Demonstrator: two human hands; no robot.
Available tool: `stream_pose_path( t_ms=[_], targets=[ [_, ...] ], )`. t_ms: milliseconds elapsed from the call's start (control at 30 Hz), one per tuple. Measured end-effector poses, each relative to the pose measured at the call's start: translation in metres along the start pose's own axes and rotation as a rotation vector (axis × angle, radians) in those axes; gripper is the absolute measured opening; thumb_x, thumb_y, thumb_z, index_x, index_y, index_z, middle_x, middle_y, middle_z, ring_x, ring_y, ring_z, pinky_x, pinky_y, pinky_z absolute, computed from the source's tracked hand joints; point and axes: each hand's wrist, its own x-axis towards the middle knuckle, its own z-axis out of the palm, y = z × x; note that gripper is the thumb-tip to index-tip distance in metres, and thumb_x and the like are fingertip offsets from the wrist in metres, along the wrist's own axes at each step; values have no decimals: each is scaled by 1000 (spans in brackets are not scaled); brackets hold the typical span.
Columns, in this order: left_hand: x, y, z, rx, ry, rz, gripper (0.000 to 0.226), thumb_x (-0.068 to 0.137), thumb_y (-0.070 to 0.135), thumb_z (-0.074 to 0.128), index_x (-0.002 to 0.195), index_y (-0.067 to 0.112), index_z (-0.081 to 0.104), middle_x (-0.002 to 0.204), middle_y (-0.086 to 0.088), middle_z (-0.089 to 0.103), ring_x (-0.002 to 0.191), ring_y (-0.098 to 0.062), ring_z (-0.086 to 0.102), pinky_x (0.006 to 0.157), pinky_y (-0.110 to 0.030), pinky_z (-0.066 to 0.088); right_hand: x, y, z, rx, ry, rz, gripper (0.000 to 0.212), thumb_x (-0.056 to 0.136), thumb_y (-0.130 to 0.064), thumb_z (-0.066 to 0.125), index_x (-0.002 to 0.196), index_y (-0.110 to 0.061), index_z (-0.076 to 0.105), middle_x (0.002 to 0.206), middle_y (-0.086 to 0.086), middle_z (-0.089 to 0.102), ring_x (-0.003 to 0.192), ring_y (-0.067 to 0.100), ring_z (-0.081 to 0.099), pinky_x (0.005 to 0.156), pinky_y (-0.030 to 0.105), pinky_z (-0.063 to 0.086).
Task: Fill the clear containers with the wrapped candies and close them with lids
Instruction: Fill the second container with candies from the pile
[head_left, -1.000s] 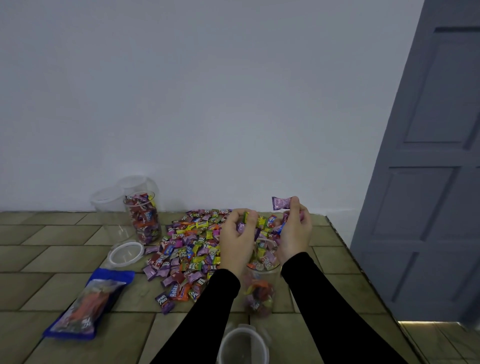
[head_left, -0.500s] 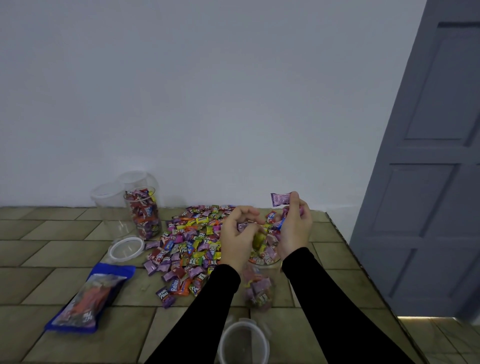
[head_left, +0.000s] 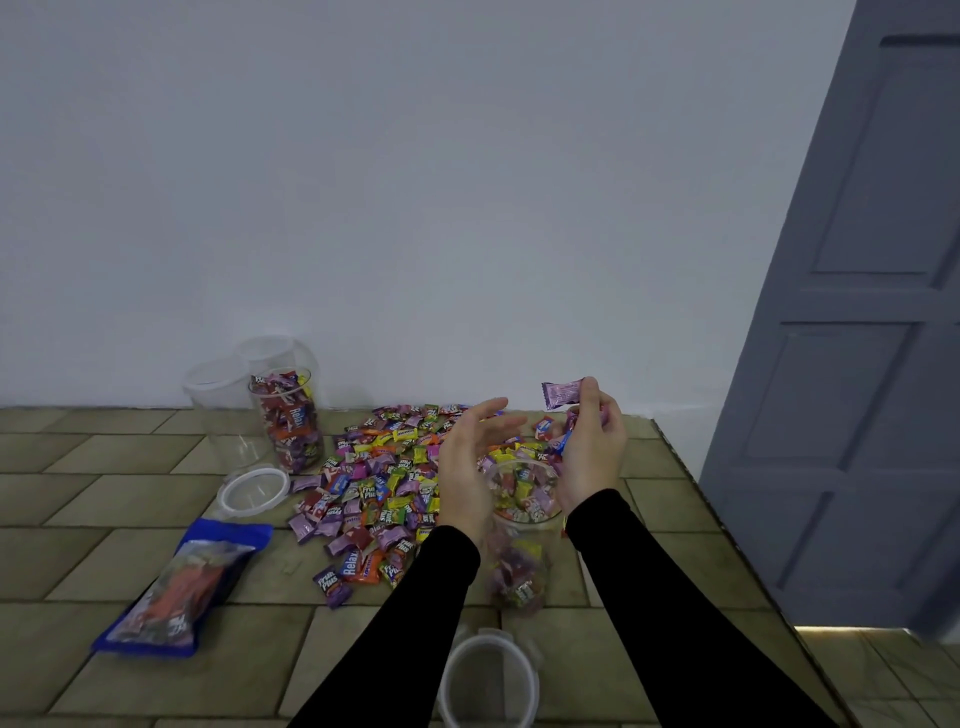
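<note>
Two hands over one jar (head_left: 524, 499) right now: the left hand (head_left: 470, 467) has its fingers straight and loosely spread, holding nothing, while the right hand (head_left: 592, 452) pinches a purple candy (head_left: 562, 393) at the fingertips with a few more tucked in the palm. That jar sits between the wrists, roughly half full, beside the candy pile (head_left: 389, 478) on the table (head_left: 104, 467). Best bet, I'd say: drop from low over the mouth so nothing bounces out, then scoop handfuls. Its lid (head_left: 488, 680) waits near the table edge.
</note>
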Motion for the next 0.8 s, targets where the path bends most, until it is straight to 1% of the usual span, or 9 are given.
stream_pose_path(
  t_ms=[133, 233, 300, 367, 500, 567, 667, 733, 800],
  targets=[
    [-2, -5, -4, -154, -4, -325, 69, 96, 63, 23, 106, 12, 68, 103, -9, 73, 84, -24, 66, 82, -42, 47, -2, -5, 0, -26, -50, 24, 28, 96, -31, 55, 74, -15, 51, 50, -2, 48, 41, 15, 41, 39, 22, 33],
    [-6, -4, -6, -220, -148, -506, 88, 85, 75, 19, 97, 6, 72, 89, -14, 73, 64, -22, 66, 57, -27, 51, -5, -8, 0, -46, -112, 89, 28, 96, -33, 55, 74, -16, 51, 46, 0, 48, 38, 15, 40, 35, 19, 31],
    [-6, -4, -6, -245, -201, -532, 92, 86, 75, 14, 88, 6, 75, 80, -14, 73, 55, -21, 65, 46, -22, 49, -7, -10, 0, -56, -150, 111, 28, 97, -31, 54, 74, -15, 49, 48, 3, 47, 36, 14, 39, 33, 17, 30],
    [-7, -6, -6, -246, -216, -524, 92, 86, 75, 12, 84, 9, 78, 77, -14, 73, 52, -21, 65, 43, -22, 48, -8, -11, 0, -66, -189, 120, 29, 97, -30, 53, 73, -14, 48, 48, 3, 45, 32, 13, 40, 34, 17, 28],
    [-7, -9, -5, -253, -210, -513, 88, 86, 73, 17, 98, 4, 70, 76, -16, 72, 51, -23, 65, 45, -22, 49, -7, -10, -2, -82, -225, 112, 30, 96, -25, 56, 68, -14, 51, 51, 6, 48, 33, 18, 45, 34, 18, 31],
    [-5, -11, -6, -267, -200, -513, 89, 81, 76, 21, 96, 3, 69, 74, -16, 71, 52, -25, 65, 46, -23, 50, -6, -9, -3, -44, -218, 124, 33, 93, -20, 59, 60, -16, 56, 61, 9, 52, 43, 21, 48, 38, 20, 38],
    [-1, -12, -7, -248, -188, -502, 85, 75, 78, 26, 82, 8, 74, 70, -15, 70, 52, -25, 65, 48, -24, 51, -6, -8, -3, -16, -221, 142, 42, 91, -15, 61, 50, -20, 55, 57, -4, 56, 47, 14, 50, 42, 20, 41],
    [-1, -15, -7, -244, -166, -508, 81, 81, 76, 26, 77, 9, 73, 66, -13, 69, 50, -24, 64, 48, -24, 51, -7, -9, -4, -45, -249, 108, 37, 91, -11, 60, 55, -15, 53, 51, -8, 53, 45, 12, 49, 41, 19, 40],
    [0, -17, -6, -218, -151, -506, 80, 82, 76, 27, 87, 8, 69, 68, -13, 70, 53, -26, 66, 52, -28, 51, -7, -9, -5, -79, -279, 73, 30, 91, -6, 57, 61, -11, 52, 50, -7, 49, 45, 11, 48, 41, 19, 41]
  ],
)
